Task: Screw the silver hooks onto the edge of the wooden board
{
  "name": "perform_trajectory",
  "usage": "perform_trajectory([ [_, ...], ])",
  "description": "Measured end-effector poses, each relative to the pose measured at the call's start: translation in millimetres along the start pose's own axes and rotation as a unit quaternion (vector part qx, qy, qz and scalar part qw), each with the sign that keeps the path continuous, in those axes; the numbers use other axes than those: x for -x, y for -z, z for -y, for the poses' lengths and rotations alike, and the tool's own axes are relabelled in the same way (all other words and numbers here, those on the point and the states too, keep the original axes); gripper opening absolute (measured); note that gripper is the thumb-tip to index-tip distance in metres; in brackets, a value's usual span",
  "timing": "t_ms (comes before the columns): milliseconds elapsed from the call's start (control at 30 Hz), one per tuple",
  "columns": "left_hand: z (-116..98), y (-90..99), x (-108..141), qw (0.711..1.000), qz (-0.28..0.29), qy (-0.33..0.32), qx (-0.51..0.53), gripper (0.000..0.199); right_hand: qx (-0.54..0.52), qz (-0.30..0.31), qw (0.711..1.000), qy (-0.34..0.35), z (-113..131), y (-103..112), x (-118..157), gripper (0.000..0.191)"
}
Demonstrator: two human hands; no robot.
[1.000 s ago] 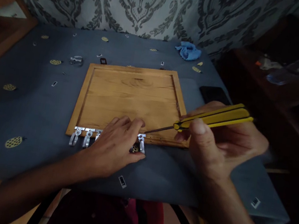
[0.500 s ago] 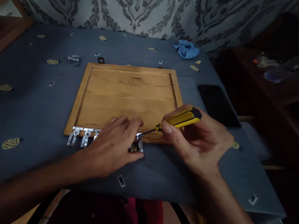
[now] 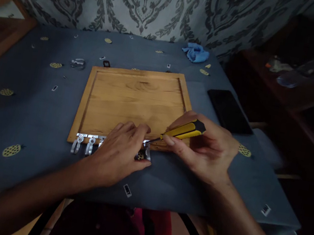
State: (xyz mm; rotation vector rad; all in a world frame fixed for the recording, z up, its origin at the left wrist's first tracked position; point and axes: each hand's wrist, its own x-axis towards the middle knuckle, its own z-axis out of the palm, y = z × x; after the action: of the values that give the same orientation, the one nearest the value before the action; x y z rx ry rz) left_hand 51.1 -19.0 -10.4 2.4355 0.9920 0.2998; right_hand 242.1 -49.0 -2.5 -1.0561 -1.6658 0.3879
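A framed wooden board lies on the table with a metal hook rail along its near edge. My left hand is over the rail and that edge, fingers bent on the wood and thumb by the rightmost visible hook. It grips the rail against the board and hides its middle. My right hand is closed round a yellow and black screwdriver. The screwdriver slants down to the left, its tip at the rail's right end. The screw under the tip is too small to make out.
A dark blue cloth covers the table. A black phone lies to the right of the board. At the back right is a crumpled blue cloth. Loose metal hooks rest on the left. Dark furniture stands beyond the right edge.
My right hand and the screwdriver have shifted slightly left and down, with the handle lying a little lower. The left hand, rail and board stay put.
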Motion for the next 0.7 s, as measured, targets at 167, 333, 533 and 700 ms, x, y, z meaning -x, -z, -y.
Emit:
perform_trajectory([
  [167,-0.2,-0.5,-0.6,1.0,0.0,0.005,-0.009,0.045,-0.086,0.015,0.994,-0.06,4.8,-0.2,-0.1,0.011],
  [333,-0.4,-0.7,-2.0,1.0,-0.001,-0.002,-0.01,0.045,-0.157,0.057,0.978,-0.127,7.5,2.9,-1.5,0.016],
  [533,0.6,-1.4,0.0,1.0,-0.006,-0.007,-0.008,0.045,-0.172,0.063,0.977,-0.11,8.1,4.3,-4.9,0.009],
  [700,0.4,-1.6,0.3,1.0,-0.015,-0.013,-0.015,0.044,-0.209,0.04,0.967,-0.143,9.3,2.0,-4.5,0.011],
])
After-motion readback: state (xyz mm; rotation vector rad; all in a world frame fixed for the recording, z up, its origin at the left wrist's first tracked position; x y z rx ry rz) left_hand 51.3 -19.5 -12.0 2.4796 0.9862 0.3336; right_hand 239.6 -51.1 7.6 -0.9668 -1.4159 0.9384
